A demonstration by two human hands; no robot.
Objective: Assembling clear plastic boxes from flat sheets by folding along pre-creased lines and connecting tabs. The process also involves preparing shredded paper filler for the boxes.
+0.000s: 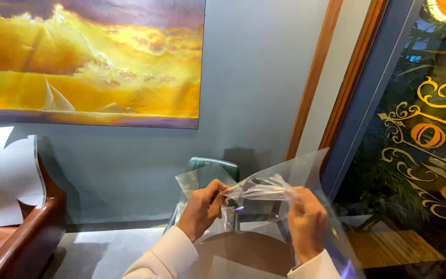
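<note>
- Left hand [202, 206]: raised, back toward the camera, fingers curled, fingertips pinched shut at its right side.
- Right hand [307, 222]: raised at like height, back toward the camera, fingers closed.
- Both forearms: in pale sleeves, rising from the bottom edge.

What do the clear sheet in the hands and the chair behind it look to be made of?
The clear crinkled sheet looks like thin glossy plastic film: see-through, creased, catching highlights. Both the left hand and right hand pinch it. The green padded chair seems leather or vinyl, given its soft sheen; which one is unclear.
</note>
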